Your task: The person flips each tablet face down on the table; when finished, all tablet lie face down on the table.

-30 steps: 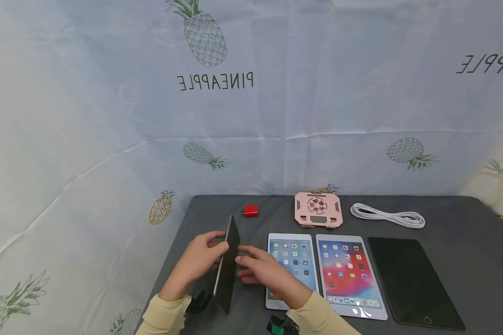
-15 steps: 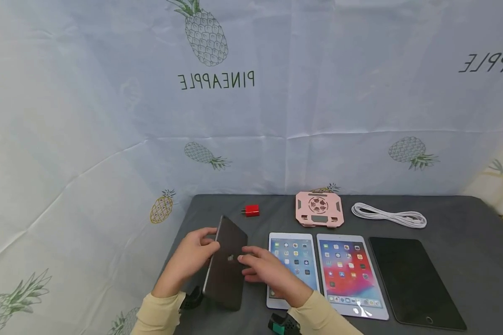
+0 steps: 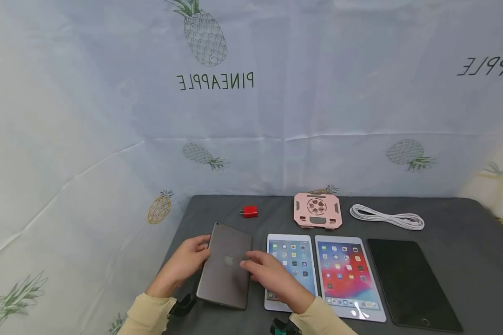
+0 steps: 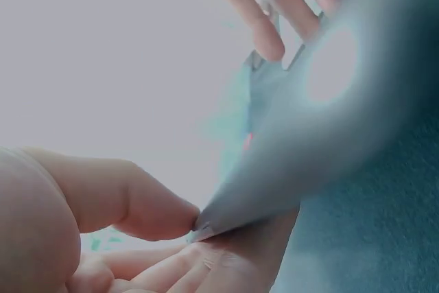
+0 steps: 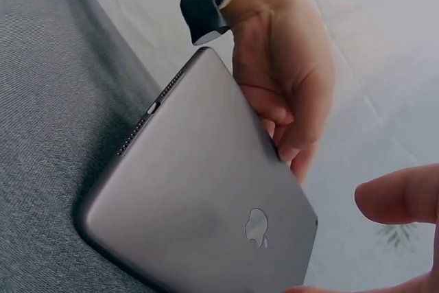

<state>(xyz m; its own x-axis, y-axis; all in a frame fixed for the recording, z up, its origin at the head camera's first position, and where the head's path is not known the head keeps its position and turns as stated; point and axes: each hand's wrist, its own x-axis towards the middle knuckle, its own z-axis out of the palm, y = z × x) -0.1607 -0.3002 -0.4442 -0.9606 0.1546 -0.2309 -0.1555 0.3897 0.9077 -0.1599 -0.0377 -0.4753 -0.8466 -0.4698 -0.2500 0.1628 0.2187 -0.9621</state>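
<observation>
The gray tablet (image 3: 224, 274) has tipped further back-side up, left of the nearest white-framed tablet (image 3: 298, 260), your left hand (image 3: 185, 260) pinching its left edge, seemingly controlling the tilt, your right hand (image 3: 273, 277) loosely open opposite, thumb clear, perhaps guarding it.

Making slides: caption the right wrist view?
A left hand grips the edge of a tilted gray tablet, its back facing the camera.

Dark gray table (image 3: 465, 242) bore | red plug (image 3: 249, 212) | pink vented stand (image 3: 317, 211) | bundled white cable (image 3: 388, 217) | blue-screened tablet (image 3: 295, 261) | red-and-blue-screened tablet (image 3: 348, 274) | black tablet (image 3: 414, 284) lay rightmost
</observation>
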